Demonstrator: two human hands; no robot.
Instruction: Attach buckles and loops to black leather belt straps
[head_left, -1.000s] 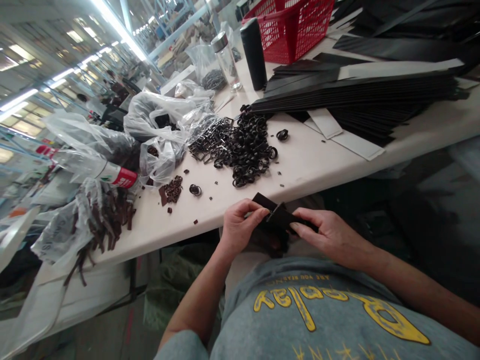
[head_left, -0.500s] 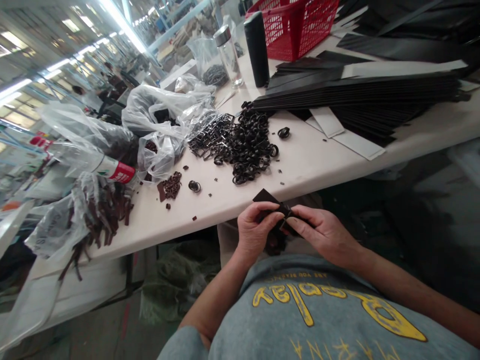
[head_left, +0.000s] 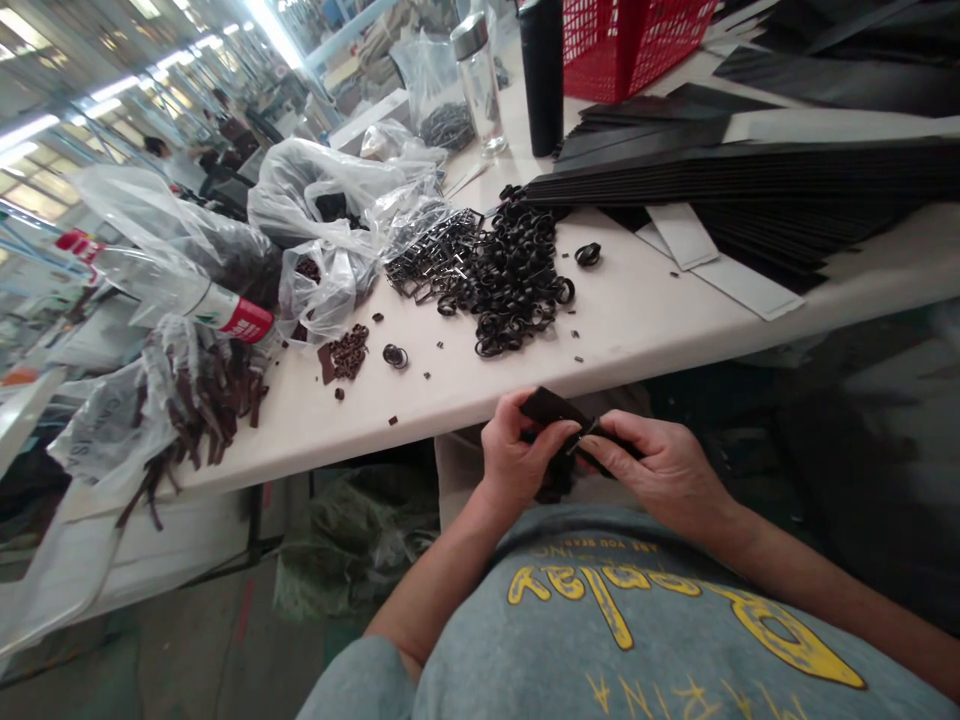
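Observation:
Just beyond the table's near edge, my left hand [head_left: 516, 455] pinches a black belt strap [head_left: 552, 406] between thumb and fingers. Its flat end sticks up past my fingertips. My right hand [head_left: 664, 465] is closed on the same strap from the other side, thumb tip close to my left thumb. A small shiny metal piece, perhaps a buckle part, shows between the two thumbs; its shape is too small to make out. Nearest to my hands on the table lies a heap of black strap loops [head_left: 517, 270], with thin metal buckle parts [head_left: 435, 255] against it.
Stacked black straps [head_left: 750, 175] lie at the right, by a red basket [head_left: 637, 45]. A black flask [head_left: 541, 80] and a glass bottle [head_left: 480, 90] stand behind the heap. Plastic bags [head_left: 315, 190], brown loops [head_left: 349, 352] and dark strips [head_left: 210, 400] lie leftward.
The strap has tilted and turned in my fingers, its end now nearer my left fingertips. Both hands keep their grip. The view has shifted slightly.

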